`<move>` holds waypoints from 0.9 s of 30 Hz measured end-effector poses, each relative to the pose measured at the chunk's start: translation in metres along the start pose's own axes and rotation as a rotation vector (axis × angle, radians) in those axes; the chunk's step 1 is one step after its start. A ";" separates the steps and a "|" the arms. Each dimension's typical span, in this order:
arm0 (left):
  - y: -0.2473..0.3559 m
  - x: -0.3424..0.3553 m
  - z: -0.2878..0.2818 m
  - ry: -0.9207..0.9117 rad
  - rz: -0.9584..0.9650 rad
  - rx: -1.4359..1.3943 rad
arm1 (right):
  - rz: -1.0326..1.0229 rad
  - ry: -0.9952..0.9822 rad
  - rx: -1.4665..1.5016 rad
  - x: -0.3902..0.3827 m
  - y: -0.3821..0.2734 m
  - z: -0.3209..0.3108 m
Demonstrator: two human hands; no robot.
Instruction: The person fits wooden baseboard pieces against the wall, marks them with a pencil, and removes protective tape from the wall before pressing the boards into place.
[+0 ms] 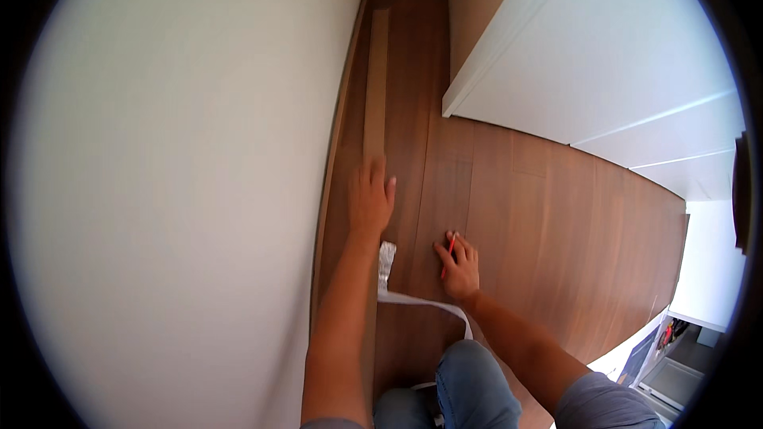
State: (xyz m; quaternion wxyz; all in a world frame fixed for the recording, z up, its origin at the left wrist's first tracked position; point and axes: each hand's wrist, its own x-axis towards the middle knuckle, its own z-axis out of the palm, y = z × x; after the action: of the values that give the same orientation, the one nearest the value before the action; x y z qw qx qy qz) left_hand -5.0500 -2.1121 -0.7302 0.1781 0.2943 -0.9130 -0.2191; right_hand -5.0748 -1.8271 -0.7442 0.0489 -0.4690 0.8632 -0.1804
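My left hand (370, 200) reaches forward along the wall with its fingers stretched out, over or on a long narrow brown strip (376, 87), like a trim board. That strip lies lengthwise on the wood floor and runs back under my left forearm. In my right hand (461, 270) is a slim red pencil (450, 253), pinched while the hand rests low at the floor. Between my arms lies a white band (421, 300) with a crinkled silvery piece (386, 264) at its end. The band trails back toward my bent knee (477, 381).
A pale wall (199, 191) rises close on my left, with thin brown edging (338, 127) along its foot. White cabinet panels (556, 56) stand at the far right. Brown plank flooring (556, 230) spreads to the right, where an open grey container (675, 381) sits near the edge.
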 end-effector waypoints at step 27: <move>-0.056 0.161 0.046 -0.015 -0.072 -0.125 | 0.279 0.227 0.427 0.342 -0.028 0.005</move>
State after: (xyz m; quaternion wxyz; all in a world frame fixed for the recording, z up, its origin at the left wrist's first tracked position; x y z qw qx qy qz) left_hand -5.1681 -2.2389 -0.7652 0.1815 0.3138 -0.8876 -0.2843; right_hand -5.2412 -2.1256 -0.7094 0.0738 -0.3016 0.8618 -0.4011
